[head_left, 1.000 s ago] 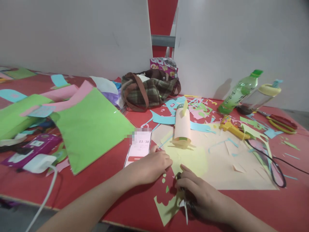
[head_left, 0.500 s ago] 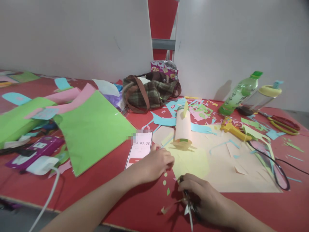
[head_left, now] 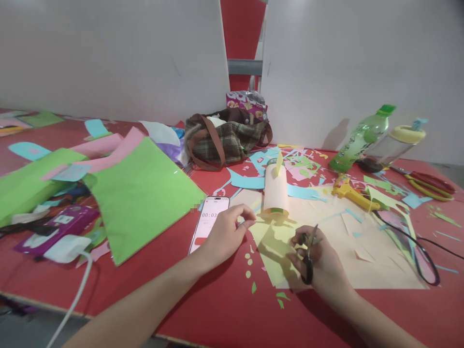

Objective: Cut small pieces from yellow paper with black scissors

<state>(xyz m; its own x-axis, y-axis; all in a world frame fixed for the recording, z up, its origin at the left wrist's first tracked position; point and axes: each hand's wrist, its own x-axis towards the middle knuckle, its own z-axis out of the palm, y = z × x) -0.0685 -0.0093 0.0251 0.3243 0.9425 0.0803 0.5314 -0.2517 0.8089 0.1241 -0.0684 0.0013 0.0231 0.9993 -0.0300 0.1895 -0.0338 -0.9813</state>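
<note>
My left hand [head_left: 226, 232] pinches the near-left corner of a pale yellow paper sheet [head_left: 277, 251] and lifts it off the red table [head_left: 203, 309]. My right hand [head_left: 321, 258] grips small black-handled scissors [head_left: 309, 253], blades pointing up over the same sheet. Small green and yellow snippets [head_left: 250, 270] lie on the table below the sheet. A paper-wrapped tube [head_left: 274, 189] stands just beyond, on a large beige sheet [head_left: 348, 241].
A phone [head_left: 208, 224] showing a timer lies beside my left hand. Green paper [head_left: 141, 193], a plaid bag [head_left: 224, 137], a yellow glue gun [head_left: 350, 191] with black cord, two bottles [head_left: 362, 135], red scissors [head_left: 429, 181] and a white charger [head_left: 63, 246] surround the spot.
My right hand rose from the table's near edge with the scissors and moved up over the yellow sheet. My left hand lifted the sheet's corner. The scalloped yellow offcut is gone from view.
</note>
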